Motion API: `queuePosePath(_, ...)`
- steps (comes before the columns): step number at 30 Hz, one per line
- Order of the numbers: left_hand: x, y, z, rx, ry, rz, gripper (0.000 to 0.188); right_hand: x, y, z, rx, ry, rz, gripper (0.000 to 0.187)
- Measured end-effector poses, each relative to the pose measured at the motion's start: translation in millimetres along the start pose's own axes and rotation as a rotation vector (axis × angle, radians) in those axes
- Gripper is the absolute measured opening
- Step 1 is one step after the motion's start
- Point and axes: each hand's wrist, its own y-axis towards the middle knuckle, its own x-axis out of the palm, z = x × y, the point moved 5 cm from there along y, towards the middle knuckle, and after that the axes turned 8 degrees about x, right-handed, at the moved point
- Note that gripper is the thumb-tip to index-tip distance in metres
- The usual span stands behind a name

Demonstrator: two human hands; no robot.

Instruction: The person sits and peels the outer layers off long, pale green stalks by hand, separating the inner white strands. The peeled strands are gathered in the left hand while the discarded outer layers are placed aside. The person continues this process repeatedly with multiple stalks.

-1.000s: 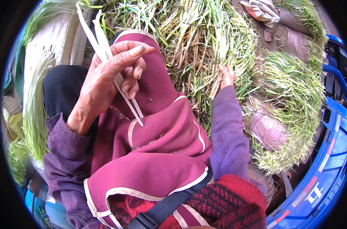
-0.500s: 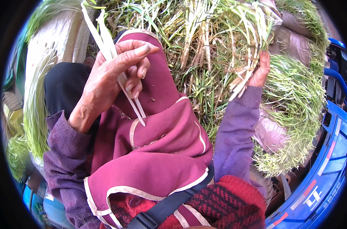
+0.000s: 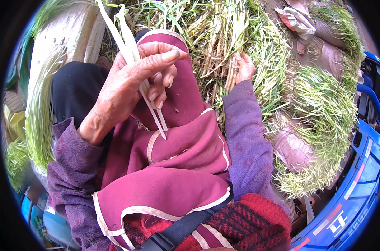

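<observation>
Two slender white-stemmed vegetable stalks (image 3: 125, 37) are pinched in my left hand (image 3: 125, 83) above my lap. Their lower ends hang over a maroon apron (image 3: 179, 152), and the tops lean up and left. My right hand (image 3: 243, 69) rests at the pale ends of the leafy stalks (image 3: 217, 52) in the heap in front of me. Its fingers are partly extended, with their tips against the stalks; the thumb is not clear to see.
At the left, a bundle with a white wrapping (image 3: 60, 42) has long pale green leaves (image 3: 41, 125) hanging from it. Several bundles of greens (image 3: 321, 98) in pinkish wrapping lie at the right. Beyond them runs a blue vehicle side panel (image 3: 348, 192). A crumpled pale bag (image 3: 296, 21) lies at the far right.
My right hand has moved left and lowered the lifted bunch to the heap, where its stalks now lie. The left hand has shifted slightly right, still with the two stalks.
</observation>
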Motion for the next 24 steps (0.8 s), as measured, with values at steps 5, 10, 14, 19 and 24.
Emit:
queuePosePath(5,1.6,1.2,-1.1,-0.018,0.019,0.032,0.029,24.0,-15.6,-85.7,-0.301,0.246,-0.029,0.016)
queuePosePath(10,0.5,2.2,-1.0,-0.010,-0.001,0.026,0.028,48.6,0.2,-74.8,-0.544,-0.941,0.108,0.017)
queuePosePath(14,-1.8,-0.1,-0.6,-0.011,-0.004,0.030,0.028,46.4,-1.6,-23.7,-0.637,-1.349,0.022,0.036)
queuePosePath(19,-1.2,-0.2,-0.5,-0.025,-0.017,0.036,0.028,42.0,-4.5,-20.7,-0.777,-1.284,0.019,0.043)
queuePosePath(24,0.5,0.9,-0.9,-0.020,-0.004,0.049,0.028,45.4,-7.6,-19.8,-0.826,-1.284,0.038,0.045)
